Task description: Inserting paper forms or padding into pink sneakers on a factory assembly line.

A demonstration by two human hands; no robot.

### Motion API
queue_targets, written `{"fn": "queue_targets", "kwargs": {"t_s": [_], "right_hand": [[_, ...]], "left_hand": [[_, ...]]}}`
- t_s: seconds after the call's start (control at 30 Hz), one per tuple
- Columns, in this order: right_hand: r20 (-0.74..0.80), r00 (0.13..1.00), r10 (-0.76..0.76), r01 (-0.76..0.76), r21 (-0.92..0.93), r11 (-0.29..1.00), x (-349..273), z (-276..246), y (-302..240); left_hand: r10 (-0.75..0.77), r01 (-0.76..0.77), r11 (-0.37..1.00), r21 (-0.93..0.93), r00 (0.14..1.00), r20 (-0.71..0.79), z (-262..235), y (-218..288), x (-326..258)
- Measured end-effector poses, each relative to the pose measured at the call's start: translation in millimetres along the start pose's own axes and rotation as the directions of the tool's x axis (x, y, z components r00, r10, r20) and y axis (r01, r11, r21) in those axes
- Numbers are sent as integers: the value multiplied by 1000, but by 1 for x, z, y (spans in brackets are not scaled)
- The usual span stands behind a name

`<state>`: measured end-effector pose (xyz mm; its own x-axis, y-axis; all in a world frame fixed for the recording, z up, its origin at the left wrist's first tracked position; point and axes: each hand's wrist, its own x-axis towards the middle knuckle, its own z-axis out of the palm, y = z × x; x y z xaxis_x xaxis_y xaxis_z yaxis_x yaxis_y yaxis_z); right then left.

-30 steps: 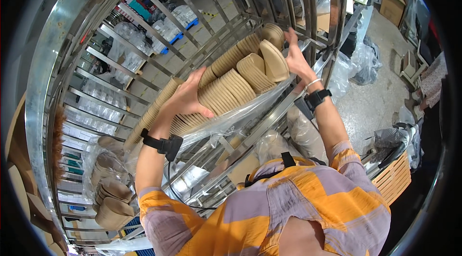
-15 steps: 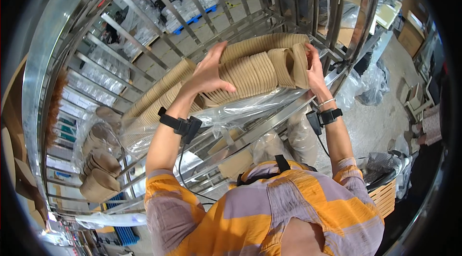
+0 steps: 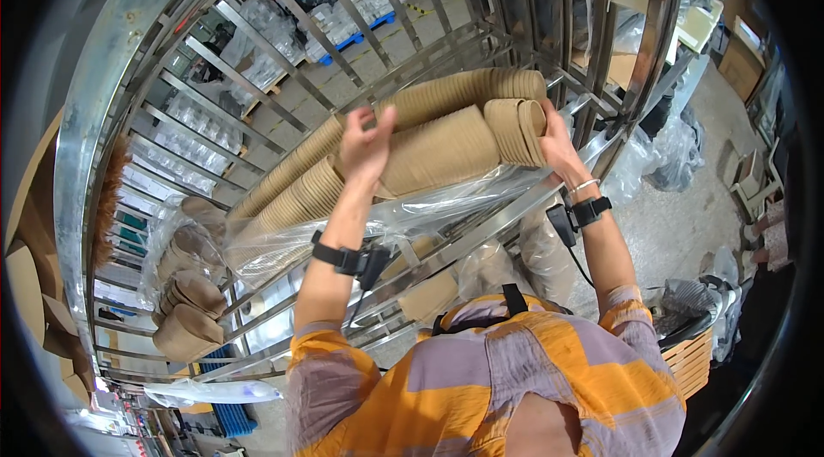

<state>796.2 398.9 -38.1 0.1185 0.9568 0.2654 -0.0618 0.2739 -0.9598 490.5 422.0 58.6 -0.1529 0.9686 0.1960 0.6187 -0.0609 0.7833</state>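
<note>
Nested brown paper cups lie in two long rows inside a clear plastic bag [image 3: 412, 204]. The nearer row [image 3: 442, 148] ends at the right in a short bundle of cups [image 3: 512, 133], its open mouth facing right. My right hand [image 3: 558, 148] curls round that open end, fingers at the rim and thumb low. Over the left part of the nearer row is my left hand [image 3: 367, 146], with thumb and fingers apart and nothing between them; it is slightly blurred. Behind, the farther row [image 3: 463, 92] runs unbroken alongside.
A metal-barred cage [image 3: 257, 54] surrounds the rows, with a rail [image 3: 455, 242] on my side. More brown cups [image 3: 189, 328] lie loose at the left, some in plastic. Bagged goods [image 3: 549, 255] stand below the rail. Wrapped stacks on a blue pallet [image 3: 360, 38] are beyond the bars.
My left hand has lifted off the nearer row and its fingers have drawn in. The end cups at the right, tilted and apart before, now sit nested together under my right hand.
</note>
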Motion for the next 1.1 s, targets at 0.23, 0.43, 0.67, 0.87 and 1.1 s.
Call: {"fn": "queue_targets", "kwargs": {"t_s": [0.23, 0.43, 0.67, 0.87, 1.1], "right_hand": [[-20, 999, -34, 32, -113, 993, 10, 5, 21], [-53, 973, -223, 210, -181, 961, 10, 9, 10], [-291, 817, -498, 409, -318, 856, -13, -20, -46], [-377, 706, -600, 457, -404, 792, -83, -32, -118], [-601, 387, -699, 262, -655, 709, -318, -108, -144]], "left_hand": [[-44, 147, 745, -650, 984, 172, 6, -47, 13], [234, 72, 636, -768, 931, 281, 4, -16, 20], [515, -224, 597, -770, 843, 154, 6, 79, 24], [944, -534, 253, -806, 320, 84, 47, 137, 10], [913, -177, 337, -925, 300, 275, 95, 208, -164]]}}
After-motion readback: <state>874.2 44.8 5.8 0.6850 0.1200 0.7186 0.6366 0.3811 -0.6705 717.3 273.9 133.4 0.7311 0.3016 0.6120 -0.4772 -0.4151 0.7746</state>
